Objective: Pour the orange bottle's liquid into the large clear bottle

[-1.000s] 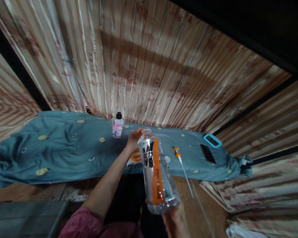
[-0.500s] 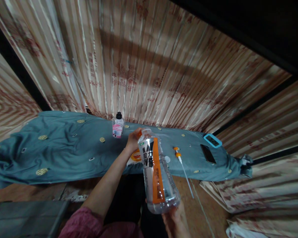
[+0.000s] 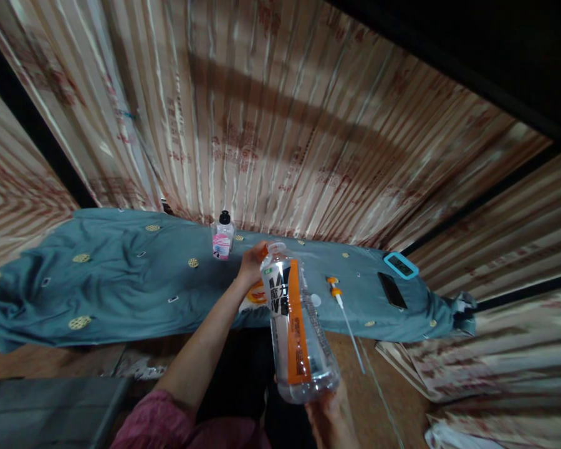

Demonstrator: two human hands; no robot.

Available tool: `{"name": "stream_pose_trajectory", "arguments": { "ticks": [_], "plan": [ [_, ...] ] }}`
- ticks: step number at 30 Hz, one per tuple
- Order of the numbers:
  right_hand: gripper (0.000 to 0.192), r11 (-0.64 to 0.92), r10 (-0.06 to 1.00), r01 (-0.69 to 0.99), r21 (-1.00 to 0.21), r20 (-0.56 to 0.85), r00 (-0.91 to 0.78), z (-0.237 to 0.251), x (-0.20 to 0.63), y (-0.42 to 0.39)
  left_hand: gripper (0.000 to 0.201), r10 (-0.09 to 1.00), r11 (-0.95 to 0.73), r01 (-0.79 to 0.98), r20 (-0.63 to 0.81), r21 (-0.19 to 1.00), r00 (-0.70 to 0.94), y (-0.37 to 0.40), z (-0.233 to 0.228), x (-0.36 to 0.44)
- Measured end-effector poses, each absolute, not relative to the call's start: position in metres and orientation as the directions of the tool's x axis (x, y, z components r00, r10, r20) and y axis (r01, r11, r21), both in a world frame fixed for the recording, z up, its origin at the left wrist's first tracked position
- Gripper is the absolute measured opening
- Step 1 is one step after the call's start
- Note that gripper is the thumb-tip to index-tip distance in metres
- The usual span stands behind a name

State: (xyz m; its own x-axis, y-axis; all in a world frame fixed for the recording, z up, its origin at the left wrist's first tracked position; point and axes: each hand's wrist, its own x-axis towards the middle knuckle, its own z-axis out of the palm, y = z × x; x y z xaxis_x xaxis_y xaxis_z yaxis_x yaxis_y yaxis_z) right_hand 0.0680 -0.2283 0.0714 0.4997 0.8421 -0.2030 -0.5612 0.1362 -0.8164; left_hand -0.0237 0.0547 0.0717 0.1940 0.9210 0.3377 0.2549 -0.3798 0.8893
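the right hand (image 3: 330,416) grips the base of a clear bottle (image 3: 295,330) with an orange label, fingers wrapped around it, holding it tilted above the near edge of the surface. the left hand (image 3: 251,263) reaches to the bottle's neck, fingers closed on something orange there, though i cannot tell exactly what. a small bottle (image 3: 222,236), a syringe (image 3: 341,307) and a phone (image 3: 391,290) lie on the blue cloth (image 3: 121,280).

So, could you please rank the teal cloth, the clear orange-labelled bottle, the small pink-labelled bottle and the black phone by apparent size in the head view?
1. Teal cloth
2. Clear orange-labelled bottle, though it is nearest the camera
3. and 4. Small pink-labelled bottle and black phone look alike.
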Motion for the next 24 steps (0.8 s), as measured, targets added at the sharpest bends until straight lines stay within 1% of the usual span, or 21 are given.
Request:
{"name": "stream_pose_trajectory", "arguments": {
  "ticks": [7,13,20,24],
  "plan": [
    [0.056,0.133,0.826,-0.546,-0.827,-0.212,0.523,0.0686,0.069,-0.2267,0.013,0.923,-0.371,0.307,0.311,0.876,0.227,0.0523,0.077,-0.0265],
    [0.052,0.161,0.854,-0.564,-0.81,-0.172,0.491,0.0653,0.0714,-0.2289,0.013,0.923,-0.373,0.316,0.315,0.873,0.22,0.0515,0.0775,-0.0247],
    [0.055,0.149,0.847,-0.562,-0.814,-0.188,0.497,0.0632,0.0719,-0.2277,0.014,0.924,-0.369,0.314,0.309,0.875,0.224,0.0536,0.0744,-0.0248],
    [0.053,0.151,0.853,-0.554,-0.818,-0.176,0.492,0.0635,0.0717,-0.2285,0.016,0.922,-0.372,0.311,0.31,0.874,0.231,0.0542,0.0742,-0.0256]
  ]
}}
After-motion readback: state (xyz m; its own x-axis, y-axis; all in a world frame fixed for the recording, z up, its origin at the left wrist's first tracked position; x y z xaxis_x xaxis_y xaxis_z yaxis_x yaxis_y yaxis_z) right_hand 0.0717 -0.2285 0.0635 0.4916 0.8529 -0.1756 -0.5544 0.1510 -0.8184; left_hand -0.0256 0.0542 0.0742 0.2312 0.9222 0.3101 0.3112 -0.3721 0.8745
